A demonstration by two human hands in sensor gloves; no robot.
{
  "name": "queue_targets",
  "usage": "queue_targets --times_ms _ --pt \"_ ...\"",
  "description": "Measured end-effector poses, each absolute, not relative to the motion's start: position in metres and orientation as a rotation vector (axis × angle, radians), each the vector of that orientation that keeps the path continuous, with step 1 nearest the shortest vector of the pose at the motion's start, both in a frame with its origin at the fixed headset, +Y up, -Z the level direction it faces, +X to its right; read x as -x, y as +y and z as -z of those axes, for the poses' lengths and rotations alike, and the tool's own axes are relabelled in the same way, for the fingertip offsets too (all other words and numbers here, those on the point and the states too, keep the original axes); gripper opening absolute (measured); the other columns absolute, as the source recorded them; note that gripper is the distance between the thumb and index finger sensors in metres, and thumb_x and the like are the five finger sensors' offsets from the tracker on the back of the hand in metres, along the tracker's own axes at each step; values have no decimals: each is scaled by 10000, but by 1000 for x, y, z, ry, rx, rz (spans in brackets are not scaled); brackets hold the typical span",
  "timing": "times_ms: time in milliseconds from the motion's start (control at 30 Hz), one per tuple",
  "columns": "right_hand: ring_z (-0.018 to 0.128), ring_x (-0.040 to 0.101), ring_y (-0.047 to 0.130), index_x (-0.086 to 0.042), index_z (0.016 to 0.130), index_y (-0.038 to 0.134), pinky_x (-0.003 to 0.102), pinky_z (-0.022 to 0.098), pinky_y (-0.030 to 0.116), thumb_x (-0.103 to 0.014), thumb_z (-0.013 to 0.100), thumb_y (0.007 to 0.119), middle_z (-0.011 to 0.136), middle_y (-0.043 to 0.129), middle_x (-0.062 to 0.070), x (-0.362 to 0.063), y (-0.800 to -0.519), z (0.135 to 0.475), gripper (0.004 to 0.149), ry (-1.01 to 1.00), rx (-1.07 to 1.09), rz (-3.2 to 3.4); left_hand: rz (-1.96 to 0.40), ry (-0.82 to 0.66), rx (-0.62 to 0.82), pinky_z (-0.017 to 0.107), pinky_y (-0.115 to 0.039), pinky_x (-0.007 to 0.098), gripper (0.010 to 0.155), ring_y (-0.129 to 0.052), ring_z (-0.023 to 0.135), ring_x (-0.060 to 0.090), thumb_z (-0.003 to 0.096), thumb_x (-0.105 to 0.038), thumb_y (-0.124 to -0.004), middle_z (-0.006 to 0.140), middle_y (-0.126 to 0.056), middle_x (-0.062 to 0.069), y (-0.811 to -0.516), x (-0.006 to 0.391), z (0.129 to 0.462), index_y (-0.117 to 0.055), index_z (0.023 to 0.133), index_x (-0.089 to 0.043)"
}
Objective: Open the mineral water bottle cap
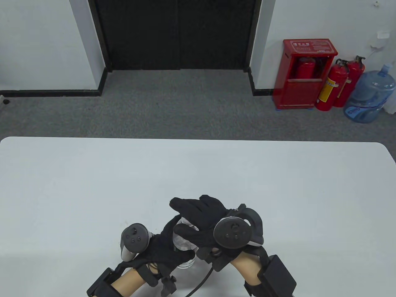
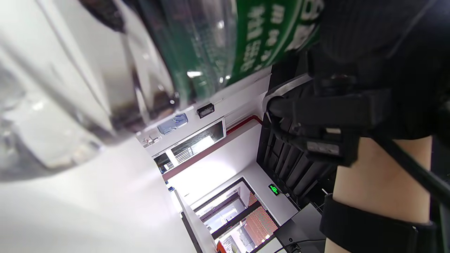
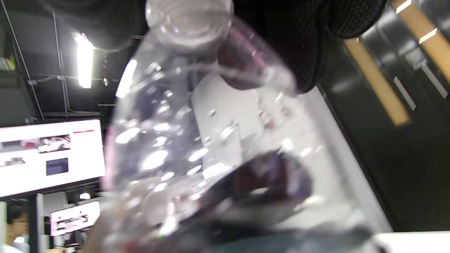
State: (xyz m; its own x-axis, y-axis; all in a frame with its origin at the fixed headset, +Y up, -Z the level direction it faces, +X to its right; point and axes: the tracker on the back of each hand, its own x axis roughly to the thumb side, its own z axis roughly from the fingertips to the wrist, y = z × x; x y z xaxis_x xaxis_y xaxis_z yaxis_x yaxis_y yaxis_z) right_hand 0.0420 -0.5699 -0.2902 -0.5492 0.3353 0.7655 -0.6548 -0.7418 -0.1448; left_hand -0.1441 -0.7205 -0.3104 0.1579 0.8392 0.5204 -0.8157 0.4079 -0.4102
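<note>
A clear plastic mineral water bottle stands near the table's front edge, between my two hands. My left hand grips its body from the left. The left wrist view shows its green label and clear lower body close up. My right hand lies over the top of the bottle and covers the cap, which is hidden in all views. In the right wrist view the bottle's neck runs up between my gloved fingers.
The white table stretches wide to the left, right and far side of my hands. A black cable hangs from my right wrist at the front edge. Red fire extinguishers and a water jug stand on the floor beyond the table.
</note>
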Motion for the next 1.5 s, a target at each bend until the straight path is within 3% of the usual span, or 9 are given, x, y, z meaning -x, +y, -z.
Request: queue_targets --times_ms 100,233,400,600,767,867,1033,1367,1500 --pt "492 339 884 -254 945 713 612 530 622 -702 349 686 600 915 44 -40 -566 284 746 -682 -919 -2444 -1129 -763 9 701 -675 543 969 -788 919 286 344 -669 -833 1009 -496 -1 -724 147 309 -179 967 -320" --pt "148 228 916 -264 628 946 545 274 769 -757 335 605 219 940 -56 -28 -566 274 668 -986 -899 -2638 -1079 -736 -22 682 -687 550 972 -812 897 298 328 -655 -867 992 -525 11 -725 147 308 -217 964 -314" --pt "-6 174 887 -269 528 984 496 148 793 -726 359 647 64 909 -103 -20 -567 275 592 -892 -834 -2719 -1020 -720 -27 639 -760 535 983 -886 862 290 308 -667 -881 961 -568 29 -727 143 306 -243 953 -287" --pt "78 224 892 -318 629 926 528 228 769 -620 388 689 132 924 -28 -21 -568 279 454 -715 -1001 -2633 -1008 -720 -27 624 -777 527 984 -907 840 287 307 -663 -896 947 -580 25 -728 143 306 -258 949 -276" --pt "562 363 850 -341 913 715 609 525 623 -509 404 652 604 905 74 -24 -572 277 540 -572 -1293 -2488 -1049 -744 -19 635 -778 525 987 -909 850 284 297 -662 -910 952 -587 19 -728 148 309 -275 952 -286" --pt "577 344 866 -300 931 712 595 542 623 -538 415 596 618 918 32 -27 -574 278 580 -716 -1251 -2488 -1045 -731 -25 633 -777 528 989 -908 847 291 301 -661 -904 952 -586 25 -728 149 308 -269 954 -274" --pt "149 233 913 -287 684 931 541 311 764 -682 354 667 167 926 -55 -20 -571 273 579 -878 -1094 -2661 -1011 -739 -19 636 -770 532 989 -902 851 296 305 -662 -898 955 -581 26 -732 146 307 -263 956 -274" --pt "766 389 852 -283 980 652 626 608 567 -456 403 731 852 880 64 -31 -573 285 608 -384 -1272 -2379 -1059 -739 -24 647 -760 533 990 -891 862 302 307 -656 -900 961 -569 23 -734 152 308 -254 955 -278" --pt "665 375 899 -181 978 684 595 623 561 -670 363 651 771 932 73 -35 -576 290 787 -425 -1154 -2445 -1062 -730 -25 646 -769 529 987 -907 856 304 308 -657 -901 957 -587 33 -734 151 308 -271 958 -263"
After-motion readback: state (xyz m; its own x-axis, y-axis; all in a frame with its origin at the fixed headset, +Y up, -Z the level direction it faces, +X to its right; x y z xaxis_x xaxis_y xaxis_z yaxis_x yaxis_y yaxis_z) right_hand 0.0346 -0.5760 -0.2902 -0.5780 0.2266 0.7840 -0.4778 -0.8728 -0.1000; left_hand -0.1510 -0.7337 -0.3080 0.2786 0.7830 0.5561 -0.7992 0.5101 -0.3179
